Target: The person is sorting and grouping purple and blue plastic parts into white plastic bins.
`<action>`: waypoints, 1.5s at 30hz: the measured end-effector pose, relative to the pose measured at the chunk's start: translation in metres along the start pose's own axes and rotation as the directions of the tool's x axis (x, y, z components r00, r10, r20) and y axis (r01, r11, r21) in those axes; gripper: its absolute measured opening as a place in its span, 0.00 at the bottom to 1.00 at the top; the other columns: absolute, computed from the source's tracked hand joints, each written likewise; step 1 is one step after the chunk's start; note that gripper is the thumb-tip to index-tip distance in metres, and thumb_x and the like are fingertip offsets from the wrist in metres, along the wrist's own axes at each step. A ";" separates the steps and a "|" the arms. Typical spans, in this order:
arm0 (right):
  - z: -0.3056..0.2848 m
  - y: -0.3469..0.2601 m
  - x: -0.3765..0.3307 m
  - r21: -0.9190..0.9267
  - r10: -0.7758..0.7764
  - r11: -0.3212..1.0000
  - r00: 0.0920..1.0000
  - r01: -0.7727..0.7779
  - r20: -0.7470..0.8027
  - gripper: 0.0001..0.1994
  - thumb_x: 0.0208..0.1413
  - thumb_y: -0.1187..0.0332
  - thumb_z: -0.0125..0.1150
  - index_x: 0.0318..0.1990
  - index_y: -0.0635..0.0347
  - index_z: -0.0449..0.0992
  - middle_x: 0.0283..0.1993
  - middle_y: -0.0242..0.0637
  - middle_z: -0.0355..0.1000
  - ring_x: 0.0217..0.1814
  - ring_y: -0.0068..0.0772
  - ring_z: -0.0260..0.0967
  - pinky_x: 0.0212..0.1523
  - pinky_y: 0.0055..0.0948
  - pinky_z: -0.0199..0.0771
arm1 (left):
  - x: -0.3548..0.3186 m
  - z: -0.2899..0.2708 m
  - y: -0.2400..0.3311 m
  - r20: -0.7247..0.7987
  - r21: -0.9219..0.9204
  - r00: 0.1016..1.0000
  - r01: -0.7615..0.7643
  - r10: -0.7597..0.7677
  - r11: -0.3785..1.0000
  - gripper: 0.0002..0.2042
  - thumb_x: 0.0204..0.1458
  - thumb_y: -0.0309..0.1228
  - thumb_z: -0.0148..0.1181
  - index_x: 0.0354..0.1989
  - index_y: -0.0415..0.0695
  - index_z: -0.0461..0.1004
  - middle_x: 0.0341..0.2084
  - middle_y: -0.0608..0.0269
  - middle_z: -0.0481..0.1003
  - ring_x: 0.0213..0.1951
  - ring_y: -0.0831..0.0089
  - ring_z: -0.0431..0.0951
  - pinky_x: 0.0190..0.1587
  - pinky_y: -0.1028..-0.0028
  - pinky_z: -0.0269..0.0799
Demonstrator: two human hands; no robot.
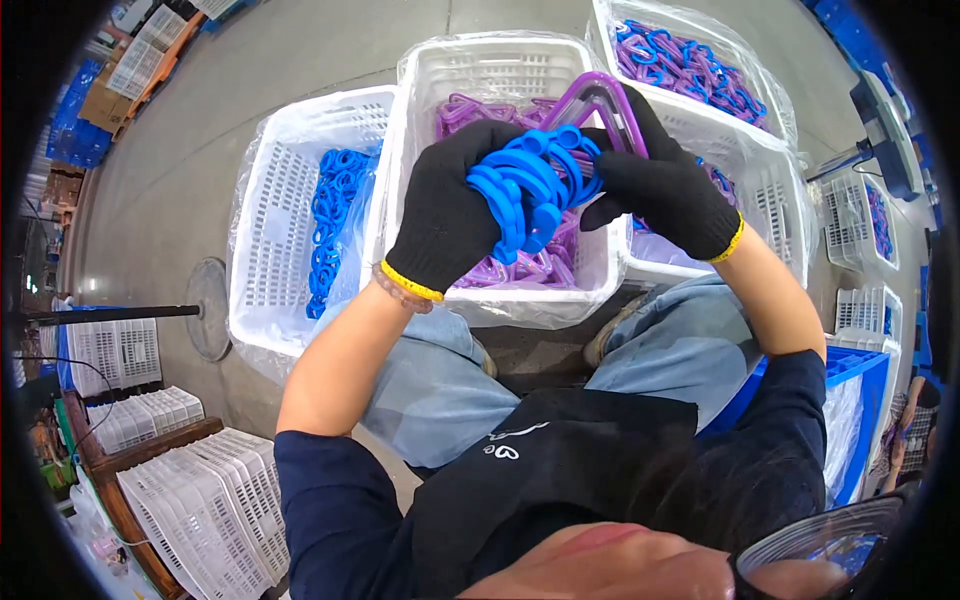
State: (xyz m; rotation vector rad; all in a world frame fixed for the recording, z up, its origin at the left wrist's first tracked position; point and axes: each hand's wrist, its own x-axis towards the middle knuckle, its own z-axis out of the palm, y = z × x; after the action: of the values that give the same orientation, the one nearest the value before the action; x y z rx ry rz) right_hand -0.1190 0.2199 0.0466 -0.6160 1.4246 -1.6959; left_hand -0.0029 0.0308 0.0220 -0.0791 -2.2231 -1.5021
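My left hand [447, 205], in a black knit glove with a yellow cuff, is closed around a bunch of blue plastic rings [520, 178]. My right hand [672, 190], gloved the same way, grips a translucent purple triangular loop [630, 112] whose rounded tip points up and away. Its fingers meet the right side of the blue bunch, and whether the two pieces are joined there is hidden. Both hands are above the middle white crate [490, 55], which is lined with clear plastic and holds purple triangular loops [535, 268].
On the left, a white crate [262, 190] holds blue rings [340, 190]. At the back right, another crate [600, 30] contains mixed purple and blue pieces [690, 70]. A third crate [795, 200] stands right of the middle one. Stacked white crates [205, 500] lie at lower left.
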 end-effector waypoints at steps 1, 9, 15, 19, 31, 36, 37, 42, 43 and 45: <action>-0.001 -0.001 -0.001 -0.086 -0.026 0.996 1.000 0.026 0.008 0.40 0.53 0.70 0.62 0.70 0.45 0.46 0.58 0.43 0.65 0.48 0.39 0.73 0.37 0.36 0.81 | 0.000 0.002 0.003 0.008 0.060 1.000 -0.024 0.024 0.998 0.10 0.51 0.24 0.56 0.42 0.37 0.75 0.31 0.59 0.78 0.33 0.74 0.78 0.39 0.75 0.74; -0.010 -0.001 0.002 -0.267 -0.070 0.959 0.994 0.092 0.088 0.28 0.49 0.71 0.65 0.59 0.55 0.63 0.44 0.35 0.71 0.39 0.25 0.72 0.32 0.28 0.80 | -0.001 0.011 -0.001 0.039 0.094 0.999 -0.002 -0.002 0.996 0.11 0.48 0.25 0.58 0.41 0.38 0.75 0.31 0.58 0.79 0.33 0.73 0.78 0.39 0.73 0.75; -0.013 0.007 0.002 -0.293 -0.155 0.944 0.988 0.153 0.018 0.21 0.51 0.73 0.65 0.53 0.59 0.69 0.39 0.34 0.73 0.35 0.23 0.74 0.29 0.26 0.80 | -0.001 0.012 0.003 0.052 0.154 0.998 0.021 -0.029 0.988 0.12 0.48 0.26 0.58 0.42 0.39 0.75 0.31 0.58 0.79 0.33 0.72 0.79 0.39 0.73 0.75; -0.014 0.011 0.001 -0.316 -0.240 0.919 0.970 0.236 0.025 0.19 0.52 0.74 0.63 0.53 0.59 0.69 0.38 0.33 0.73 0.35 0.24 0.74 0.28 0.26 0.81 | -0.002 0.014 0.004 0.055 0.061 0.997 0.047 -0.051 0.997 0.12 0.46 0.27 0.60 0.41 0.40 0.76 0.30 0.58 0.79 0.33 0.71 0.79 0.39 0.72 0.75; -0.008 0.012 -0.005 -0.298 -0.181 0.938 0.984 0.175 0.008 0.18 0.52 0.77 0.61 0.52 0.59 0.69 0.38 0.35 0.74 0.34 0.24 0.74 0.28 0.26 0.81 | -0.006 0.012 0.004 0.082 0.176 0.995 -0.065 0.051 0.982 0.12 0.49 0.24 0.54 0.43 0.38 0.74 0.29 0.61 0.78 0.31 0.77 0.77 0.37 0.77 0.74; -0.010 0.017 -0.005 -0.381 -0.330 0.860 0.939 0.340 0.093 0.17 0.54 0.77 0.59 0.51 0.60 0.70 0.40 0.34 0.74 0.37 0.22 0.73 0.36 0.25 0.80 | -0.005 0.012 0.009 0.050 0.166 0.998 -0.047 0.039 0.985 0.17 0.39 0.28 0.65 0.41 0.39 0.77 0.30 0.55 0.79 0.33 0.69 0.80 0.39 0.71 0.75; -0.011 0.021 -0.003 -0.381 -0.331 0.860 0.939 0.341 0.095 0.17 0.54 0.77 0.59 0.51 0.60 0.70 0.40 0.34 0.74 0.37 0.22 0.73 0.36 0.25 0.80 | -0.006 0.013 0.011 0.057 0.153 0.998 -0.033 0.025 0.988 0.17 0.39 0.27 0.64 0.41 0.39 0.76 0.30 0.55 0.78 0.33 0.69 0.79 0.39 0.71 0.75; -0.003 0.019 -0.005 -0.294 -0.321 0.903 0.947 0.312 0.018 0.14 0.55 0.76 0.60 0.50 0.58 0.71 0.40 0.31 0.73 0.41 0.16 0.69 0.42 0.22 0.74 | -0.003 0.012 0.016 0.062 0.222 0.996 -0.080 0.067 0.972 0.14 0.43 0.26 0.61 0.41 0.38 0.76 0.30 0.56 0.78 0.32 0.72 0.78 0.38 0.73 0.75; -0.003 0.019 -0.005 -0.295 -0.321 0.903 0.947 0.312 0.020 0.14 0.55 0.76 0.60 0.50 0.58 0.71 0.40 0.31 0.73 0.41 0.16 0.69 0.42 0.22 0.74 | -0.003 0.012 0.014 0.039 0.114 0.999 0.022 -0.027 0.993 0.13 0.45 0.26 0.58 0.41 0.37 0.75 0.29 0.57 0.78 0.32 0.73 0.78 0.38 0.74 0.75; -0.005 0.021 -0.005 -0.414 -0.501 0.772 0.863 0.482 0.069 0.20 0.52 0.80 0.61 0.54 0.58 0.70 0.47 0.36 0.73 0.48 0.24 0.71 0.46 0.26 0.76 | -0.003 0.013 0.013 0.026 0.024 0.999 0.047 -0.047 0.999 0.11 0.52 0.24 0.52 0.43 0.35 0.74 0.27 0.59 0.77 0.31 0.76 0.76 0.34 0.78 0.73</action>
State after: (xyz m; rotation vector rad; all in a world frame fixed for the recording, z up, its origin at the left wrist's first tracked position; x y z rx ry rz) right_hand -0.1142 0.2259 0.0257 -1.2965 1.7914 -1.8018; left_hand -0.0005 0.0480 0.0282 -0.0402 -2.2779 -1.5082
